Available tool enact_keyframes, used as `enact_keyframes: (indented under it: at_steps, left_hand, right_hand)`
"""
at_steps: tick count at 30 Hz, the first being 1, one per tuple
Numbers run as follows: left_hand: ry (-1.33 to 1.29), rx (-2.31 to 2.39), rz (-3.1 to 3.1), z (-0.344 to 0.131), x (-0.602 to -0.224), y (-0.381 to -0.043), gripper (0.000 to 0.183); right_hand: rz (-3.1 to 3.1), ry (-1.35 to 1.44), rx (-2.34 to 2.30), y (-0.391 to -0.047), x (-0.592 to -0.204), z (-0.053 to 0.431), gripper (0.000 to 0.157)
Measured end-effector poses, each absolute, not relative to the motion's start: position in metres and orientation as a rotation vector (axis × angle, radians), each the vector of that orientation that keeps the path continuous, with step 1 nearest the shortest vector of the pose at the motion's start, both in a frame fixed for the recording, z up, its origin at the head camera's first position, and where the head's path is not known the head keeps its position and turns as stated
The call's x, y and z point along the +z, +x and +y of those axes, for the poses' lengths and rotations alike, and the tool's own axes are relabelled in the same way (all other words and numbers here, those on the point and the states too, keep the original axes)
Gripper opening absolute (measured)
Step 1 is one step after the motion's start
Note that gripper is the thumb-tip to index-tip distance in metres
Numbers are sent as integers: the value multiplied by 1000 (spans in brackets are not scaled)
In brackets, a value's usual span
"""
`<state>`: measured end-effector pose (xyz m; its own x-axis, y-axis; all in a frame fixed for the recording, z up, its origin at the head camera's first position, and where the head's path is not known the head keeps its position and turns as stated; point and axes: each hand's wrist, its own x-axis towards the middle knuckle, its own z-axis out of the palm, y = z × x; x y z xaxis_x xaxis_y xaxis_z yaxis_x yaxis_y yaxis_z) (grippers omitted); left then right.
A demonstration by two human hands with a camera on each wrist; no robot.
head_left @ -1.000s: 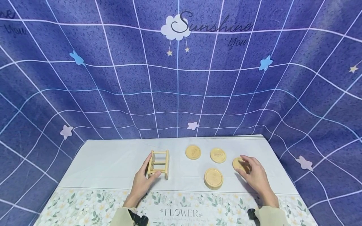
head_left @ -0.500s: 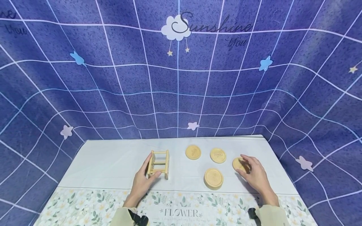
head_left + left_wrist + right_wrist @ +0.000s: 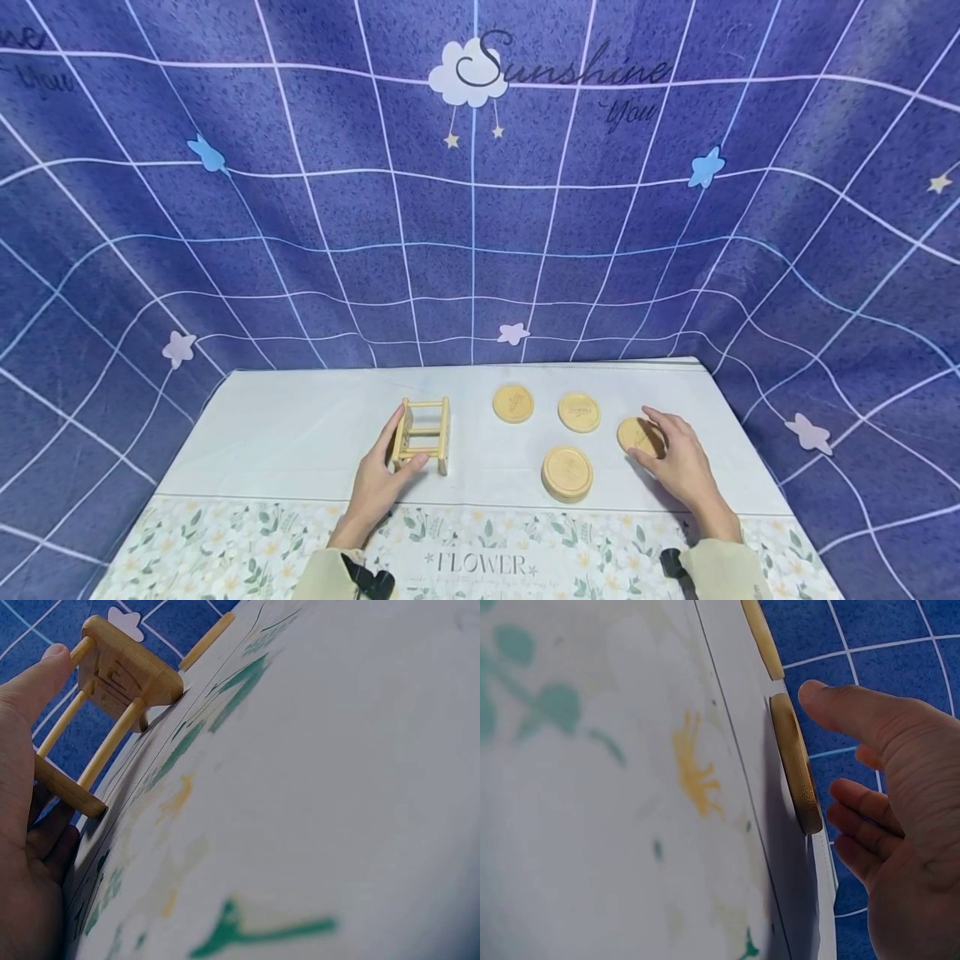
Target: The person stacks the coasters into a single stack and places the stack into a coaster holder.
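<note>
Left hand [image 3: 378,487] was pinching the small wooden rack [image 3: 444,435], which stood on the white section of the tablecloth [image 3: 300,433], left of all the discs: thumb on the near rod, fingers on the outer face of the left side panel. Left wrist view showed carved marks on the far side panel; couldn't read them. Right hand [image 3: 681,467] hovered over the right-hand disc [image 3: 640,437], fingers loosely bent, thumb and fingers spread apart, pinching nothing; right wrist view put a gap between it and the disc, which lay flat. Two more discs lay flat between rack and right hand: back-left disc [image 3: 513,403] and back-middle disc [image 3: 579,412], not touching each other. Disc stack [image 3: 567,473] sat nearer the person, in front of the back-middle one. Disc tops had engraved marks, too small to read. Readable text: "FLOWER" lettering [image 3: 482,563], with a small star mark at each end, on the floral strip [image 3: 217,542]; fine line below it illegible. Blue backdrop [image 3: 337,275] carried script "Sunshine" lettering [image 3: 562,71], partly over a white cloud [image 3: 467,75], with "You" under it; same script was cut off at the left edge.
</note>
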<state>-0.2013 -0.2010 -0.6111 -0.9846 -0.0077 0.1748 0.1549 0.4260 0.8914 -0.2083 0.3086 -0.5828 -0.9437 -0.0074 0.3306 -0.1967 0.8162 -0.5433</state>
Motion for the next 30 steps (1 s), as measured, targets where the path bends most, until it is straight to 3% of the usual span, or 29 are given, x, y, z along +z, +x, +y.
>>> enact_keyframes:
  at_steps: [30]
  left_hand:
    - [-107,-1578,-2538,-200,-612,-202,95]
  right_hand:
    - [-2789,91,870,-208,-584,311,89]
